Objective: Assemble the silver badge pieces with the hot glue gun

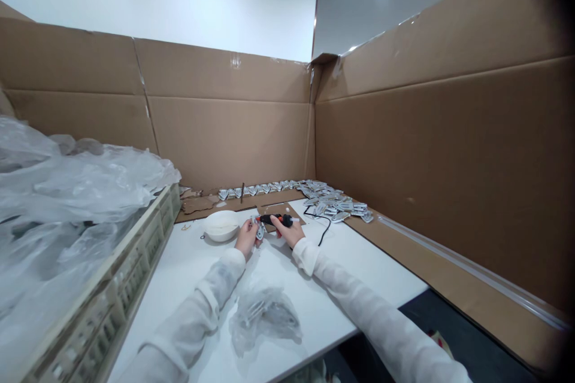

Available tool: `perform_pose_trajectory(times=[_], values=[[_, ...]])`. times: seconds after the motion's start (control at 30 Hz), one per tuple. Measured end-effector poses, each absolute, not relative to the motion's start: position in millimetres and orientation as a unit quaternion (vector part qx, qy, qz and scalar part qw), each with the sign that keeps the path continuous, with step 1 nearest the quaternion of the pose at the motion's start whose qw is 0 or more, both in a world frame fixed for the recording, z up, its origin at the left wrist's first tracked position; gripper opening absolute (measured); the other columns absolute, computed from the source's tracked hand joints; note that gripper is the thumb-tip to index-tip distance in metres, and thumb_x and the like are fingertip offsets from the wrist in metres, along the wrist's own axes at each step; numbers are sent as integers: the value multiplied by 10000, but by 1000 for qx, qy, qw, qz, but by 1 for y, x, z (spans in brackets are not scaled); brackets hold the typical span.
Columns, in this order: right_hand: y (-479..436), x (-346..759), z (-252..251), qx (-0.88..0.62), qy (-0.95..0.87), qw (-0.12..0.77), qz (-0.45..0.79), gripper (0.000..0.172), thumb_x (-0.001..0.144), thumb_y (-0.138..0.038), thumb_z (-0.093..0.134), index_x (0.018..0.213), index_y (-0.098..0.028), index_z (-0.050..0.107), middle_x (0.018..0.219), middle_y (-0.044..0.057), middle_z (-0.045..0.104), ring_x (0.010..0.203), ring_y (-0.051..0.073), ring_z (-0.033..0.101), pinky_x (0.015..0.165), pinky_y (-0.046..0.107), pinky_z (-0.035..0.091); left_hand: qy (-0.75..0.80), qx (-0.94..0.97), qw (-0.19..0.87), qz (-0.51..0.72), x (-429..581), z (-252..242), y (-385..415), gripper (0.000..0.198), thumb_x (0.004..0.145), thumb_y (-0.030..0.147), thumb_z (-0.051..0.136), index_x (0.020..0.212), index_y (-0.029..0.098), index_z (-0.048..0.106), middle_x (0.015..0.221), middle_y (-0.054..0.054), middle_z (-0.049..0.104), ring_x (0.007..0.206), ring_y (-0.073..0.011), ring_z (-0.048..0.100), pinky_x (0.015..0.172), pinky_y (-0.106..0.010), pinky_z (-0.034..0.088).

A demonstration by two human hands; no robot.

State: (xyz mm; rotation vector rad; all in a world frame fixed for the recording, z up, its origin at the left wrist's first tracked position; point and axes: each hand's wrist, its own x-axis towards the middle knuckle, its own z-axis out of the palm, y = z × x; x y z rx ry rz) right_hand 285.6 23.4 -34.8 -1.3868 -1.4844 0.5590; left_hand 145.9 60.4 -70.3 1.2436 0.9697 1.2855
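Note:
My left hand (246, 238) pinches a small pale flat piece (260, 231) above the white table. My right hand (287, 231) is wrapped round a black hot glue gun (274, 220) with an orange-red tip end. Its nozzle points left and meets the piece, though I cannot tell whether it touches. A white stub sticks out of the gun's rear, and a black cord (324, 229) curves away to the right. Left of my left hand stands a white bowl (221, 227). Under the gun lies a piece of brown cardboard (294, 215).
Similar small pieces (335, 202) lie piled at the back right, with a row of them (260, 189) along the back. A clear plastic bag (266, 314) rests on the near table (359, 263). A beige crate (130, 275) with plastic bags stands left. Tall cardboard walls (233, 125) enclose the back and right.

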Motion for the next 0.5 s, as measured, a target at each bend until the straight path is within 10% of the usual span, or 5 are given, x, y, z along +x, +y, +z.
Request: perform_pose_trajectory(times=[0.5], values=[[29, 287, -41, -573, -632, 487, 185, 522, 718, -599, 452, 389, -195, 483, 371, 8, 501, 471, 170, 539, 540, 255, 382, 405, 509, 529, 545, 146, -67, 58, 288, 733, 423, 565, 790, 158, 469, 424, 58, 480, 298, -70, 393, 320, -169, 253]])
